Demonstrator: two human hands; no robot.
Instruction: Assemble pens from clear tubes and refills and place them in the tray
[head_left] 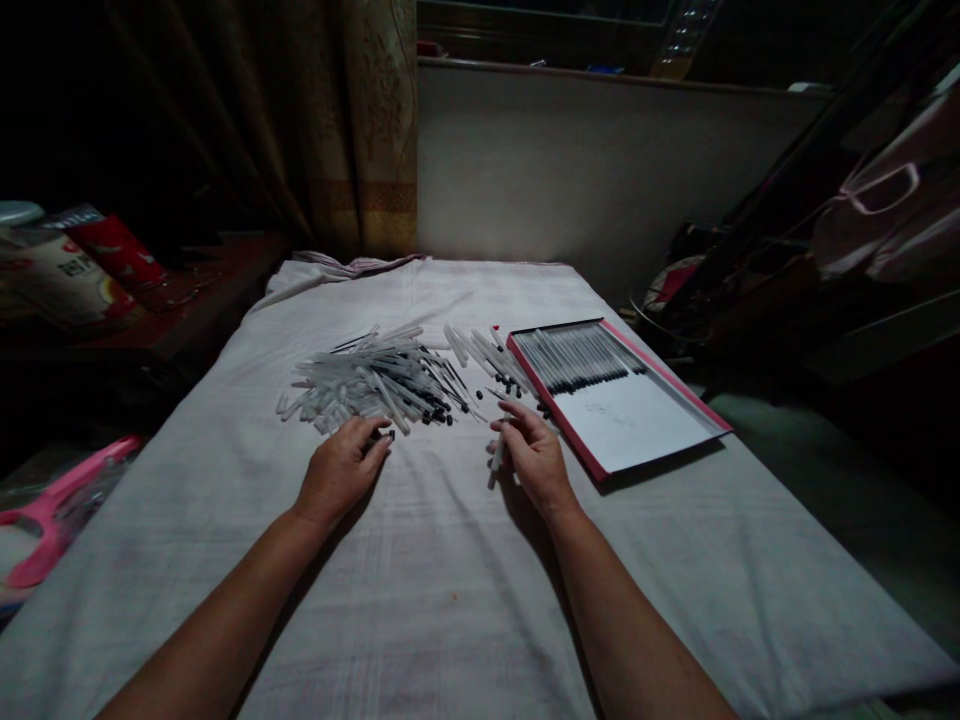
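A heap of clear pen barrels (367, 385) with small black caps (439, 410) scattered beside it lies on a white cloth (420, 580). My left hand (341, 470) rests at the near edge of the heap, fingers curled around a small black piece. My right hand (532, 455) is closed on a clear pen barrel (496, 462) that points toward me. To the right of that hand lies a red-rimmed flat tray (645, 420) with a row of pens (577, 360) lined up at its far end.
A patterned curtain (360, 130) and a pale wall (585, 170) stand behind the cloth. Red packets (112, 250) sit on a dark shelf at left. Something pink and plastic (52, 500) lies at the left edge, and bags and clutter (862, 220) fill the right.
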